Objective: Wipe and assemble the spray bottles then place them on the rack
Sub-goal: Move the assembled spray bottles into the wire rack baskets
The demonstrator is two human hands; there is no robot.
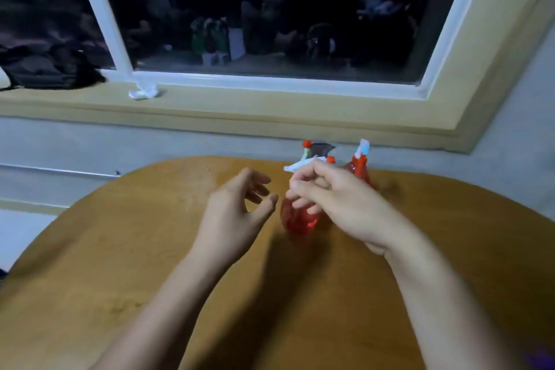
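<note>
head camera (wide-angle) looks forward and down, close over the table, window beyond.

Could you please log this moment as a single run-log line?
right hand grips white plastic trigger spray head on near red translucent bottle | left hand open beside it | second red spray bottle stands behind

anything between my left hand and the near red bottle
Nothing visible does. The left hand is open just left of the near red bottle, with only a narrow gap over the table between them. The right hand grips the spray head at the bottle's top, so its left side looks free.
</note>
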